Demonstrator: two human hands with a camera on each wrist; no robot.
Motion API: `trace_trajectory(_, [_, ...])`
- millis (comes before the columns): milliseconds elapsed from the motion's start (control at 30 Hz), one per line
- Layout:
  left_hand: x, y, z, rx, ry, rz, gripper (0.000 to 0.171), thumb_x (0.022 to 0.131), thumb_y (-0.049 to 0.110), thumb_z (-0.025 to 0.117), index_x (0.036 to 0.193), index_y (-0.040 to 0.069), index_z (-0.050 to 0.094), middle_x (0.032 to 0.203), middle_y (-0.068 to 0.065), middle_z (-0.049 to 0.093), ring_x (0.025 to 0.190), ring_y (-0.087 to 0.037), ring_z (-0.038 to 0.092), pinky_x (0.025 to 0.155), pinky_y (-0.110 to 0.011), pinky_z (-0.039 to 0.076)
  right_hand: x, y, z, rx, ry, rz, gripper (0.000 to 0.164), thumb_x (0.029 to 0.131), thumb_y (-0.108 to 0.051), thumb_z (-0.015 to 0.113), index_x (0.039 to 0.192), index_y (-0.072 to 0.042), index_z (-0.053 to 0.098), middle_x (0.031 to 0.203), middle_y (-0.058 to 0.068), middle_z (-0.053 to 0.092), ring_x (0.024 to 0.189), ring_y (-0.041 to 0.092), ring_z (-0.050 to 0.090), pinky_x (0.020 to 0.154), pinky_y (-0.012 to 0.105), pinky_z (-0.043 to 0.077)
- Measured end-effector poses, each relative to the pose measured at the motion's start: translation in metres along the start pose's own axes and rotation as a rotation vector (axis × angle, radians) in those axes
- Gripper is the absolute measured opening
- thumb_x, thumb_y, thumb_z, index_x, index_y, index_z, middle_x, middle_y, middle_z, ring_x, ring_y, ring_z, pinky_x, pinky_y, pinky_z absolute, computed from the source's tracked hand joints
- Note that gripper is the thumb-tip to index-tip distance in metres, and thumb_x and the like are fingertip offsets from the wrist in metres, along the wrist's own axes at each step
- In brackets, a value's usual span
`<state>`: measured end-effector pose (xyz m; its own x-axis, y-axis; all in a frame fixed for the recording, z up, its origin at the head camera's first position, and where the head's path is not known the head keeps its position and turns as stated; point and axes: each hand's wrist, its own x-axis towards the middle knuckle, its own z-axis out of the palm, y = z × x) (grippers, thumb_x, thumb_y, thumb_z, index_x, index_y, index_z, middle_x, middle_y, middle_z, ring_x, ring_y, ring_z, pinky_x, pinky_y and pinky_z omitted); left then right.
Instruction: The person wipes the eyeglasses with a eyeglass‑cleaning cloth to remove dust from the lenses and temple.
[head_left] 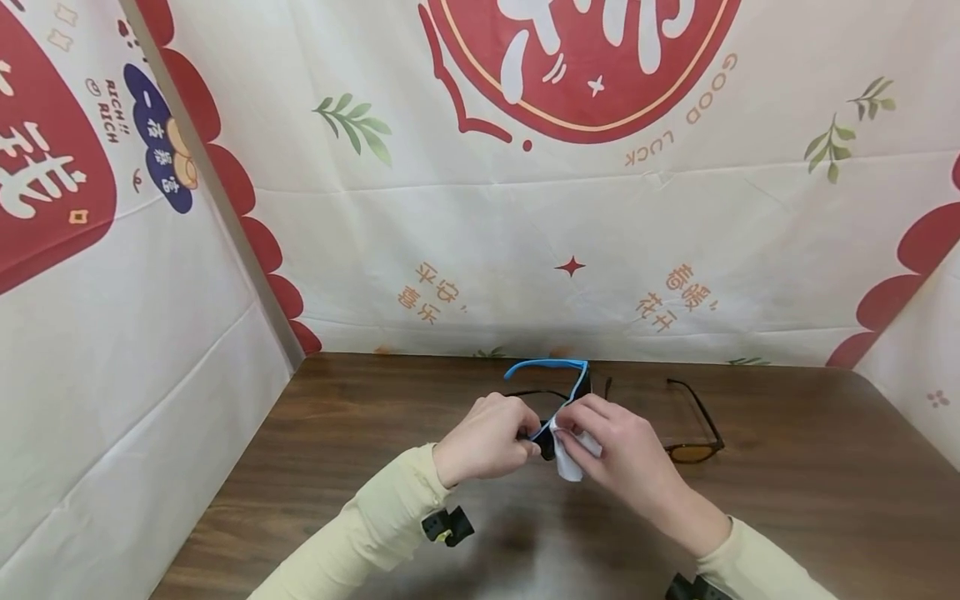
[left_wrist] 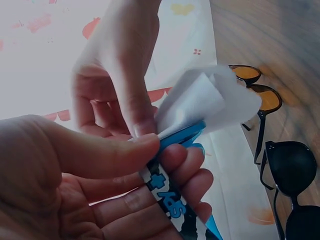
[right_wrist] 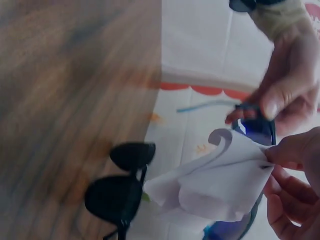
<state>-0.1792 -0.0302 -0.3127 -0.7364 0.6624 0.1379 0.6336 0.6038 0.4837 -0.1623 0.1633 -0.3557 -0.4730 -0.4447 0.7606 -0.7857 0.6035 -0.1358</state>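
Note:
My left hand (head_left: 487, 437) grips a pair of blue-framed sunglasses (head_left: 551, 363) above the table. Across the left fingers lies a black-and-white patterned temple (left_wrist: 172, 202) with blue lettering. My right hand (head_left: 626, 450) pinches a white cloth (head_left: 567, 468) between thumb and fingers, beside the left hand. In the right wrist view the folded cloth (right_wrist: 215, 185) spreads over part of the sunglasses, with a bluish lens (right_wrist: 257, 130) showing above it. The cloth hides the middle of the frame.
Black sunglasses (left_wrist: 290, 167) lie on the brown wooden table (head_left: 360, 417) behind my hands, mostly hidden in the head view. To their right rest dark-framed glasses with amber lenses (head_left: 692, 453). Printed white cloth sheets (head_left: 487, 233) hang along the table's back and sides.

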Motion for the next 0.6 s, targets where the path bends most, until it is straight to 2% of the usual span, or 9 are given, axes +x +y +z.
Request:
trace_trajectory(100, [0.000, -0.002, 0.002, -0.005, 0.008, -0.005, 0.018, 0.084, 0.002, 0.069, 0.067, 0.007, 0.066, 0.049, 0.011, 0.039, 0.044, -0.004, 0.036, 0.047, -0.019, 0.027, -0.003, -0.007, 0.007, 0.015, -0.001, -0.051, 0.015, 0.078, -0.007, 0.073, 0.091, -0.012, 0.066, 0.088, -0.005, 0.062, 0.070, 0.011, 0.059, 0.059, 0.029, 0.050])
trace_trajectory(200, [0.000, -0.003, 0.004, -0.025, 0.003, -0.006, 0.015, 0.084, 0.001, 0.068, 0.070, 0.007, 0.068, 0.050, 0.012, 0.040, 0.045, -0.004, 0.037, 0.047, -0.019, 0.028, -0.008, -0.011, 0.011, 0.014, 0.000, -0.055, 0.012, 0.079, -0.010, 0.070, 0.090, -0.013, 0.066, 0.087, -0.006, 0.062, 0.069, 0.010, 0.057, 0.059, 0.027, 0.049])
trace_trajectory(367, [0.001, -0.004, 0.004, -0.041, -0.007, -0.011, 0.016, 0.084, 0.003, 0.069, 0.069, 0.008, 0.067, 0.050, 0.012, 0.042, 0.046, -0.005, 0.039, 0.047, -0.020, 0.029, -0.017, -0.007, 0.011, 0.012, 0.018, 0.002, 0.021, 0.071, -0.005, 0.073, 0.089, -0.014, 0.065, 0.086, -0.009, 0.061, 0.069, 0.007, 0.057, 0.059, 0.025, 0.048])
trace_trajectory(600, [0.003, -0.003, 0.003, -0.035, -0.022, -0.024, 0.012, 0.084, 0.006, 0.071, 0.072, 0.008, 0.070, 0.052, 0.012, 0.047, 0.049, -0.005, 0.040, 0.050, -0.020, 0.030, -0.020, 0.007, 0.005, -0.027, 0.054, 0.113, 0.026, 0.069, 0.001, 0.076, 0.087, -0.014, 0.065, 0.084, -0.009, 0.059, 0.068, 0.006, 0.058, 0.057, 0.021, 0.047])
